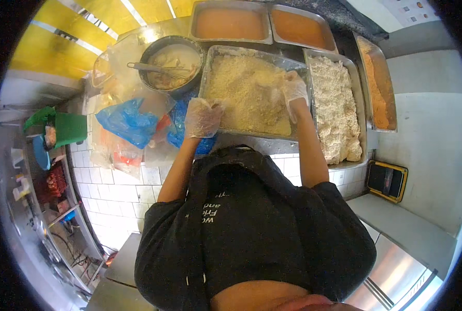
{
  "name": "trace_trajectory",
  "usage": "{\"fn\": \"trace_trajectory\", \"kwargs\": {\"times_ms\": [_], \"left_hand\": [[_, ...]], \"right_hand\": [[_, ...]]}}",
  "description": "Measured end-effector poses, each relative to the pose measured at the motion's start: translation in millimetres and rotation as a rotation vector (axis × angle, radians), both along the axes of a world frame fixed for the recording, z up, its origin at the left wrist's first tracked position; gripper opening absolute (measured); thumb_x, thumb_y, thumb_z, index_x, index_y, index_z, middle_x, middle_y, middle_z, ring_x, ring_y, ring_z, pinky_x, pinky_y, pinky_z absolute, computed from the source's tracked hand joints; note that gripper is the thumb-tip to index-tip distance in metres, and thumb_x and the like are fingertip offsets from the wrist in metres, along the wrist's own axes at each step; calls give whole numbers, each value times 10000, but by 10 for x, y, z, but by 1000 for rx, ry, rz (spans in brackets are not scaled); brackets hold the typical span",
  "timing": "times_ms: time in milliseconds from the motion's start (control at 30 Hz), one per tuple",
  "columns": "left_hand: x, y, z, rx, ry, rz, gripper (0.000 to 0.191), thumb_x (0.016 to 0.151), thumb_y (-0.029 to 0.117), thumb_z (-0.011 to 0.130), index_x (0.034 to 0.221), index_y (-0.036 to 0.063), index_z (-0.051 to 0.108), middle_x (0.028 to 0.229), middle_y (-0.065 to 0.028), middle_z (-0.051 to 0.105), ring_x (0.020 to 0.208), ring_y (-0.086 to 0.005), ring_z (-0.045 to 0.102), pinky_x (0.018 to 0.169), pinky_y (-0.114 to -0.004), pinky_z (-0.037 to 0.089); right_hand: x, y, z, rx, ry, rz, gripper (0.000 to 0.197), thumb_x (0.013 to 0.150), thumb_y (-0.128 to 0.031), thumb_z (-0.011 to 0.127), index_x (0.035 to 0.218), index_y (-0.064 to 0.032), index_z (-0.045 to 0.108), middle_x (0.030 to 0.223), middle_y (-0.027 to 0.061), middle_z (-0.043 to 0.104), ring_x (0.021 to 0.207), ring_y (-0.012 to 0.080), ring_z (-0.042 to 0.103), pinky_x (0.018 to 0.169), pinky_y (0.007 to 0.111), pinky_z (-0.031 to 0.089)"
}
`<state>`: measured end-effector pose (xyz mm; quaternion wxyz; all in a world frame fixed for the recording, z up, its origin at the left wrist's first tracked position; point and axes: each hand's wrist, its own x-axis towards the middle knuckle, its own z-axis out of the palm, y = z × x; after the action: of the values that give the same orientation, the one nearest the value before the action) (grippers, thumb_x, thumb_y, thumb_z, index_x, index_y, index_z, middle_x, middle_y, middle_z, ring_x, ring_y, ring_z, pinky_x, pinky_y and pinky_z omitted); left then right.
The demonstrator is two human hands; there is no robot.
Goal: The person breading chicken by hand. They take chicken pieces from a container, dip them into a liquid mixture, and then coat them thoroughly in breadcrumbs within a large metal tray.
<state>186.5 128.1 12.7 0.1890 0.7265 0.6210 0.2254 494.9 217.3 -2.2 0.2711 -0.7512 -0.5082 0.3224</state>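
Observation:
A rectangular tray (250,134) full of yellowish, crumbly coating stands before me. My left hand (204,116), in a clear plastic glove dusted with coating, is at the tray's near left corner, its fingers curled; whether it grips the rim I cannot tell. My right hand (294,89), gloved the same way, is over the coating at the tray's right side, fingers bent down; whether anything is in them is hidden. To the left is a dark bowl (200,74) of pale batter with a whisk (149,68) lying across it. On the right a metal tray (364,144) holds rows of white-floured pieces.
Two metal trays of orange liquid (231,24) (301,29) stand along the far side. A tray of orange powder (378,89) is at the far right. Blue plastic bags (128,118) and clear bags lie left of my left hand. A green bin (71,128) stands farther left.

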Motion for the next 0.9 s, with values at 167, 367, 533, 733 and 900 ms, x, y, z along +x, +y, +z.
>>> {"fn": "trace_trajectory", "kwargs": {"times_ms": [167,367,533,733,900], "left_hand": [[-67,-24,-223,-38,169,38,406,903,425,583,796,56,713,755,-257,635,749,-441,602,691,-500,444],[-55,-27,74,8,52,-85,416,935,435,540,803,79,709,740,-256,624,754,-431,598,697,-511,430],[-12,-5,-104,68,13,-52,487,944,489,535,813,52,704,752,-277,614,750,-443,578,717,-509,433],[-54,-29,-141,14,182,-8,384,907,463,608,864,103,734,760,-231,617,798,-427,578,712,-488,442],[-56,10,-256,-36,66,65,537,898,532,595,795,14,694,775,-292,616,789,-465,586,722,-511,450]], "right_hand": [[-546,-202,1198,-34,-465,289,359,971,-301,501,1159,-25,631,1118,291,653,1051,436,635,917,498,504],[-127,-252,492,-181,-530,504,390,868,-387,655,1075,-57,679,1075,224,692,965,358,664,834,424,514],[221,-611,-832,-601,-469,740,479,890,-431,634,1164,-40,669,1103,183,703,1025,245,653,887,364,505],[-209,-526,235,-312,172,553,653,890,-465,637,1381,-48,533,1219,190,667,1065,245,645,931,360,502],[-223,-189,592,-278,-65,192,776,811,-428,747,1438,-52,484,1247,190,654,1064,270,644,930,378,509]]}}
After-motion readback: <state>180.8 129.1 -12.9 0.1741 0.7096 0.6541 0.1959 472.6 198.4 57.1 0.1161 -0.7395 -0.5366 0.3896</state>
